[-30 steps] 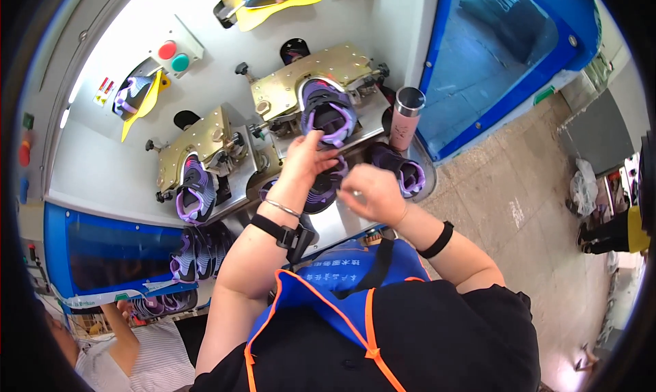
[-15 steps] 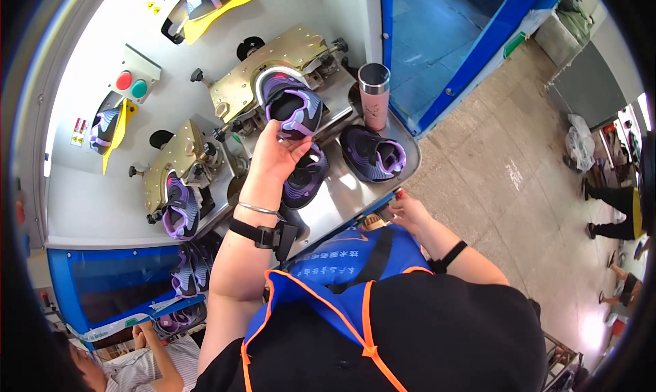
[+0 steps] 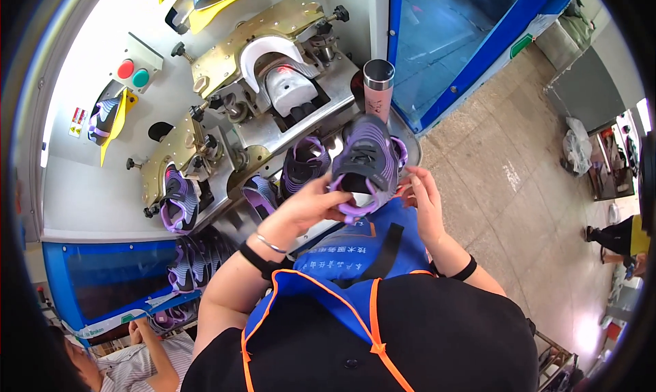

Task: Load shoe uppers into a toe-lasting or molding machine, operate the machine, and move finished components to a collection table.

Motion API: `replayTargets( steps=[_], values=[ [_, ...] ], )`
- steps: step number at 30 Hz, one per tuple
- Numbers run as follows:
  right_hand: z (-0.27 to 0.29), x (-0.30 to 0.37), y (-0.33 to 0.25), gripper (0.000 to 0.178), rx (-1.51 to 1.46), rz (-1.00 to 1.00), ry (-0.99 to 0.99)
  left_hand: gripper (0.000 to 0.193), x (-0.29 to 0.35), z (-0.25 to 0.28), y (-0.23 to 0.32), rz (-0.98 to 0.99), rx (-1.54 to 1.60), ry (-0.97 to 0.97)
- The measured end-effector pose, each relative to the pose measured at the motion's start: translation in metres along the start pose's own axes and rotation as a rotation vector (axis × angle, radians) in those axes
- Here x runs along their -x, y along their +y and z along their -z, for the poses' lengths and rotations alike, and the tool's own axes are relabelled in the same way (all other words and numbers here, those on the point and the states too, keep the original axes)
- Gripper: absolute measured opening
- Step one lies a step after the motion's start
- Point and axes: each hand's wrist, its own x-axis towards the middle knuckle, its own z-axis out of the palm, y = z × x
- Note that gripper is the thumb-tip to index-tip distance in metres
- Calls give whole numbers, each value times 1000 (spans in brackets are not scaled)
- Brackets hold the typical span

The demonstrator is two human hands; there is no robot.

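Observation:
My left hand (image 3: 311, 204) is closed on the collar of a dark sneaker (image 3: 367, 149) with purple lines, held up over the metal tray with its opening toward me. Beside the sneaker's right side is my right hand (image 3: 425, 199), fingers apart; whether they touch it is unclear. Beyond the held sneaker, the curved metal mould (image 3: 290, 91) of the press stands bare inside a white horseshoe pad (image 3: 256, 54). Another dark purple-trimmed sneaker (image 3: 301, 170) sits on the tray left of the held one, with a further sneaker (image 3: 260, 195) beside it. The held sneaker partly hides one more.
A pink tumbler (image 3: 378, 98) stands at the tray's far right. On the left, a second press station (image 3: 174, 156) bears a sneaker (image 3: 179, 201). Red and green buttons (image 3: 133, 72) are on the wall. Another person (image 3: 147, 361) is at lower left.
My left hand has taken the sneaker off the mould and brought it nearer and rightward. My right hand has risen beside it. The view has shifted slightly.

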Motion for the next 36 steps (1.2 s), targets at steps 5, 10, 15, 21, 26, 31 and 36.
replayTargets(
  steps=[5,10,15,21,26,31,36],
  values=[
    [-12,-19,-4,49,287,238,-46,45,-50,-25,-10,2,159,114],
    [-2,-95,-13,38,761,263,28,62,-72,-29,-6,124,216,91],
    [36,-148,45,43,384,69,-44,62,-78,-6,-12,97,303,61],
    [24,-134,10,41,837,227,117,44,-17,30,-24,-82,201,92],
    [-98,-75,-97,32,926,1028,22,38,58,62,-34,-148,323,298],
    [-228,-152,-208,26,742,1519,-69,36,102,58,-24,-299,318,330],
    [-253,-306,-287,45,613,1027,445,32,145,67,-54,-441,395,324]
  ],
)
